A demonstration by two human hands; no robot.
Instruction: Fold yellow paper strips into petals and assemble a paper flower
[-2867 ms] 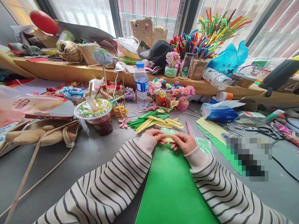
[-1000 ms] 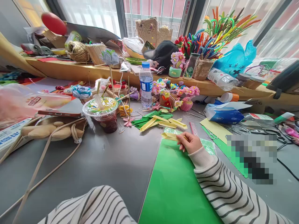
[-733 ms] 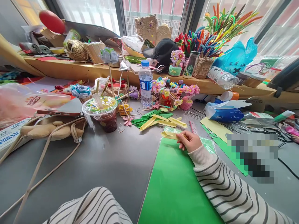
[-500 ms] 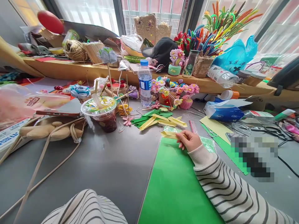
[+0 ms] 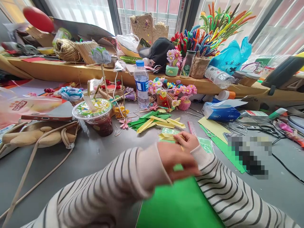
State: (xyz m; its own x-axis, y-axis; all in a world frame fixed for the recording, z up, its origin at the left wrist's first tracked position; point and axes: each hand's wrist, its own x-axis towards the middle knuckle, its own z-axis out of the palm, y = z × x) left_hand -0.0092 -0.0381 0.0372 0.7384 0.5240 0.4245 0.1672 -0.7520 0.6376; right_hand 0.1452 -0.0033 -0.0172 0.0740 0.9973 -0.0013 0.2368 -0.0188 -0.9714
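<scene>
Just the one view here, from my head cam. My right hand [image 5: 188, 142] has the right end of a folded yellow strip [image 5: 166, 136] pinched between thumb and fingers. The strip is over the far end of the green sheet [image 5: 178, 205], with its left end sticking out free. My left hand [image 5: 179, 163] crosses in front, nearer to me, and it's so blurred I honestly couldn't say whether that grip is spread, pressed together or holding something.

Beyond the strip, on the gray desk [image 5: 90, 152], there's a pile of yellow pieces [image 5: 145, 125] and green pieces [image 5: 140, 121]. Small scissors [image 5: 210, 133] lie off to the right.

Tips, imo: pinch lightly and only at the very end, because it looks like thin paper and squeezing could flatten the fold. And mind the left cuff [image 5: 150, 171] so it doesn't snag the strip.
</scene>
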